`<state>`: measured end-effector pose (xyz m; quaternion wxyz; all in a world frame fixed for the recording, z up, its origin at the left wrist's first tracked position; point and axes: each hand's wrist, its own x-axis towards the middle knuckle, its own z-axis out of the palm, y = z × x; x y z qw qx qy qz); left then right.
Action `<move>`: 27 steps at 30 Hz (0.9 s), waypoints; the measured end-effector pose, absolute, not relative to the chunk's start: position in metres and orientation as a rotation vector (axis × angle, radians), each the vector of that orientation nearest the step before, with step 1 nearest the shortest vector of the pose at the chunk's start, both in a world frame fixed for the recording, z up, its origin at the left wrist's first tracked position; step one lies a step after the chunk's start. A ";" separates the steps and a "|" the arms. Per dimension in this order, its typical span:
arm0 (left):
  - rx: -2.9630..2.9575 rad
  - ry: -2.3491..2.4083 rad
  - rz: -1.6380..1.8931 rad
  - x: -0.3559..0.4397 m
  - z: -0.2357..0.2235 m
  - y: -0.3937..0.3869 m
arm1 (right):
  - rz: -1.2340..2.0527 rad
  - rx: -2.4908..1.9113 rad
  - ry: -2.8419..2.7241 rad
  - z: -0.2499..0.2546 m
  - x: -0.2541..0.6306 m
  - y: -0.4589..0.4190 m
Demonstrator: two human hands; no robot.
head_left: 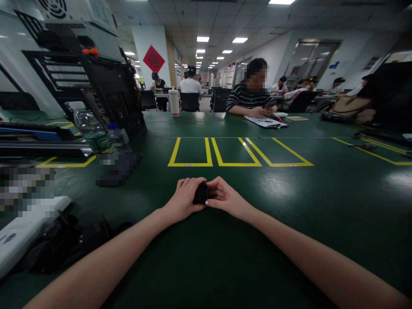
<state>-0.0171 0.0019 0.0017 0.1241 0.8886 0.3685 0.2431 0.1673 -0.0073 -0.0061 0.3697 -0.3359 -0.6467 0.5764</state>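
Note:
Between my two hands, just above or on the green table, is a small black object with a flat, ridged right edge. Its kind cannot be made out. My left hand wraps round its left side, fingers over the top and thumb below. My right hand grips the right edge, with the thumb at the lower front and curled fingers behind. The fingers hide much of the object. Beyond my hands lie yellow tape outlines on the tabletop.
At left stand a clear plastic bottle, a smaller blue-capped bottle and a black computer case. Black parts lie by my left forearm. Across the table, a person sits near a clipboard; a white cup stands further left.

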 end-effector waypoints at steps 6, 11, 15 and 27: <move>2.579 1.085 0.757 -0.015 -0.002 0.004 | 1.436 -0.862 -1.624 -0.003 0.163 -0.008; 2.571 1.074 0.712 -0.015 0.001 0.002 | 1.430 -0.956 -1.647 -0.004 0.165 -0.007; 2.573 1.064 0.692 -0.017 0.009 -0.001 | 1.492 -0.882 -1.673 -0.004 0.168 -0.006; 2.561 1.067 0.683 -0.016 0.011 -0.003 | 1.429 -0.952 -1.631 -0.002 0.165 -0.006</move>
